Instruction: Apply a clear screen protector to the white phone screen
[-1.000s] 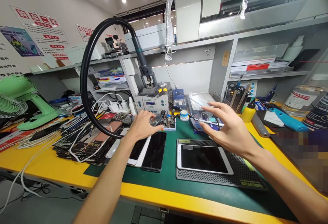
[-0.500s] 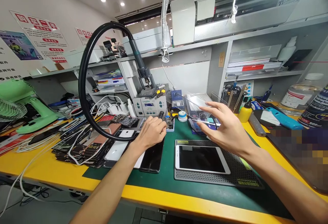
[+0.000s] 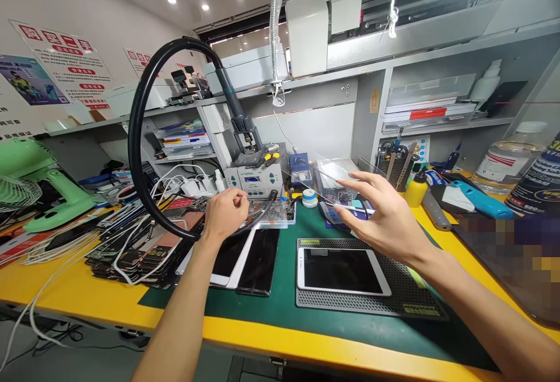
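My left hand (image 3: 226,214) is closed, thumb and fingers curled together, above the far end of a white-framed tablet (image 3: 234,256). What it pinches, if anything, I cannot make out. A dark tablet (image 3: 259,262) lies to the right of that one. My right hand (image 3: 380,216) is raised, its thumb and fingers gripping a thin clear sheet (image 3: 312,181) by opposite edges. Through the sheet the things behind show, so its outline is faint. Below and left of this hand, a white tablet (image 3: 343,271) lies screen up on a grey perforated mat (image 3: 405,294).
A black hose (image 3: 136,137) arches beside my left arm from the hot-air station (image 3: 256,179). Stacked phone parts (image 3: 144,248) and cables crowd the left. A small round tub (image 3: 309,197) stands behind the mat. A yellow bottle (image 3: 415,189) and a blue knife (image 3: 481,200) lie rightward.
My left hand has moved left and slightly nearer, uncovering the parts tray in front of the station. My right hand keeps its grip on the clear sheet, nearly still.
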The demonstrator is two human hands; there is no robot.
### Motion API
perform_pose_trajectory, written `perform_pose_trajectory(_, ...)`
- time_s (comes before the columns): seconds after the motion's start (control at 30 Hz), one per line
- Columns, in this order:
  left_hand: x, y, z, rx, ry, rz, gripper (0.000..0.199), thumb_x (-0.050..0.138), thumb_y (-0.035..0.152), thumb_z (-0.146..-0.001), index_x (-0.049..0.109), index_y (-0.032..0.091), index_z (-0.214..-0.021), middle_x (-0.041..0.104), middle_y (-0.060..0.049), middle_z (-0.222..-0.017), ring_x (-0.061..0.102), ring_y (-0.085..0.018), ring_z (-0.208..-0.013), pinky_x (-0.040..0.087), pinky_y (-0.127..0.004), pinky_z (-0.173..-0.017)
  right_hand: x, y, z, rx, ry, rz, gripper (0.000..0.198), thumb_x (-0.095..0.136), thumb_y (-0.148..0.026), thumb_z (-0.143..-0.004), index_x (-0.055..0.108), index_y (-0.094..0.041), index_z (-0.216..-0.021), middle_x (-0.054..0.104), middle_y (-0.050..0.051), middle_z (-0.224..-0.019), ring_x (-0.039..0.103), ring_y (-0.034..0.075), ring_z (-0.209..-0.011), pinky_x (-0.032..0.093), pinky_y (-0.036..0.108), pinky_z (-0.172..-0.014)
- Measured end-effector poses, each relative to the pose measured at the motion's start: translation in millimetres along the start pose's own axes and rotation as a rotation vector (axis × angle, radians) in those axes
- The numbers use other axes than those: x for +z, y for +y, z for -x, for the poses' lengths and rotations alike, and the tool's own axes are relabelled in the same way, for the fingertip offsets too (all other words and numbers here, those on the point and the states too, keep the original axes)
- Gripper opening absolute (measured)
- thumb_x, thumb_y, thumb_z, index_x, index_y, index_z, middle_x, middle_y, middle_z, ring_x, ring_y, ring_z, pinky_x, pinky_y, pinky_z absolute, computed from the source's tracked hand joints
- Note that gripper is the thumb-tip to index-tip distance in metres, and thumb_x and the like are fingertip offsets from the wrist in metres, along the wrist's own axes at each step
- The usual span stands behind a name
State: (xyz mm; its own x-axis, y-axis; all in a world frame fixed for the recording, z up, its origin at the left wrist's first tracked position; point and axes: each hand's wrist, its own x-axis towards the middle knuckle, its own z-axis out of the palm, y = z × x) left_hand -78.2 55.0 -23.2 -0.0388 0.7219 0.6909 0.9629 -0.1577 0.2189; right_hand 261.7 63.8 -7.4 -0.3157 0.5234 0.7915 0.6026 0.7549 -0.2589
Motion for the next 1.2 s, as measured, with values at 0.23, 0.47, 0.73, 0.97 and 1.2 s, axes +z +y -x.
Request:
perform_pose_trajectory(0.23,5,-5,-1,-0.062,0.037,0.104,0.018,0.054,0.024,-0.085,0.069,0.019,-0.092,0.067,-0.001,-0.077,0.059,-0.016,-0.063,0.047,-0.027,-0.067,-3,-2,-2,0.084,-0.075,-0.069,0.040,0.066,-0.031,-0.085,0.065,-0.021,-0.124,0.059,0.014,-0.133,0.057,0.033,-0.123,0.050,0.051,-0.101)
perform_pose_trajectory(0.47,7,10,2,0.027,0.032,0.216,0.018,0.054,0.023,-0.086,0.069,0.019,-0.094,0.067,-0.004,-0.088,0.060,-0.018,-0.076,0.050,-0.030,-0.076,-16,-3,-4,0.127,-0.275,-0.217,0.046,0.068,-0.028,-0.083,0.062,-0.028,-0.129,0.060,0.006,-0.134,0.060,0.026,-0.118,0.055,0.038,-0.092)
perform_pose_trajectory(0.73,2,15,1,0.055,0.051,0.302,0.017,0.055,0.024,-0.086,0.070,0.017,-0.092,0.066,-0.005,-0.088,0.060,-0.019,-0.078,0.049,-0.033,-0.078,-28,-2,1,0.195,-0.460,-0.311,0.040,0.072,-0.029,-0.079,0.070,-0.029,-0.119,0.060,0.005,-0.136,0.061,0.025,-0.117,0.055,0.034,-0.086)
perform_pose_trajectory(0.97,-2,32,7,0.081,-0.105,0.545,0.018,0.060,0.029,-0.086,0.069,0.018,-0.097,0.066,-0.004,-0.096,0.062,-0.021,-0.089,0.050,-0.034,-0.085,-30,9,14,0.231,-0.555,-0.350,0.060,0.073,-0.023,-0.074,0.061,-0.030,-0.133,0.061,0.003,-0.135,0.059,0.023,-0.115,0.052,0.035,-0.092)
perform_pose_trajectory(1.2,-15,62,20,0.378,-0.402,0.553,0.044,0.063,0.037,-0.087,0.058,0.023,-0.128,0.056,-0.009,-0.132,0.049,-0.030,-0.125,0.040,-0.047,-0.108,-39,13,24,0.307,-0.648,-0.320,0.067,0.072,-0.024,-0.075,0.055,-0.032,-0.139,0.060,0.003,-0.133,0.062,0.021,-0.102,0.053,0.036,-0.088)
